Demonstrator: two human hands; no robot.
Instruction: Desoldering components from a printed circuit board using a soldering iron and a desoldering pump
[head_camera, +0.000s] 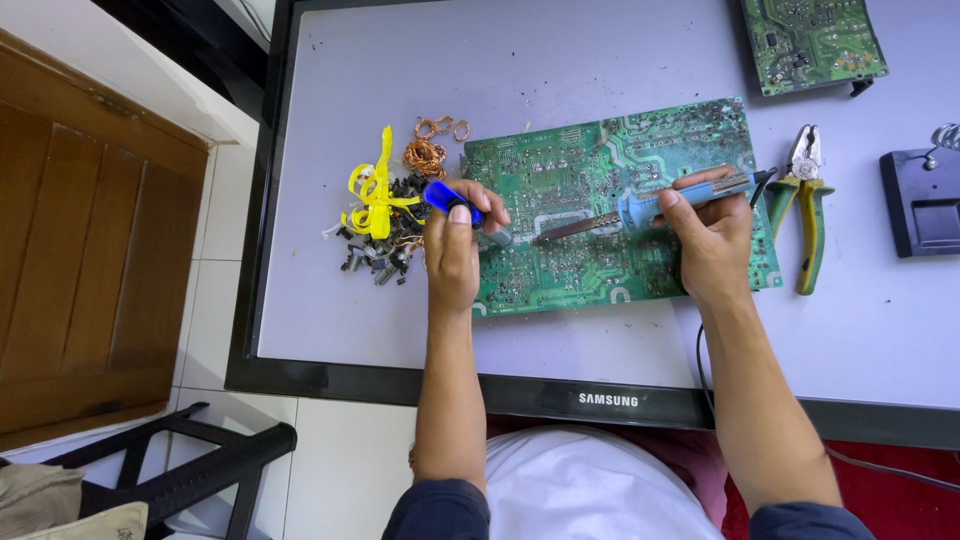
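The right grip (712, 235) is closed around the blue handle of a soldering iron (640, 208), its dark tip lying low across the green circuit board (600, 190) toward the other hand. The left grip (455, 245) pinches a blue-handled tool (450, 198), whose grey front end meets the board just short of the iron's tip. The board lies flat under both grips; its near edge runs just below the knuckles, and a bare strip of bench (330, 300) separates it from the dark front rim. Left of the left grip sits a heap of small grey parts (380, 250) with yellow strips (372, 192) and copper wire coils (428, 150), leaving little room on that side. Right of the right grip, yellow-handled pliers (805, 205) lie just beside the board's edge, with a dark stand (922, 200) farther out. Both forearms reach straight up from the body, wrists slightly bent inward. Two circuit boards are in view: the worked one and a second board (812, 42) at the far edge.
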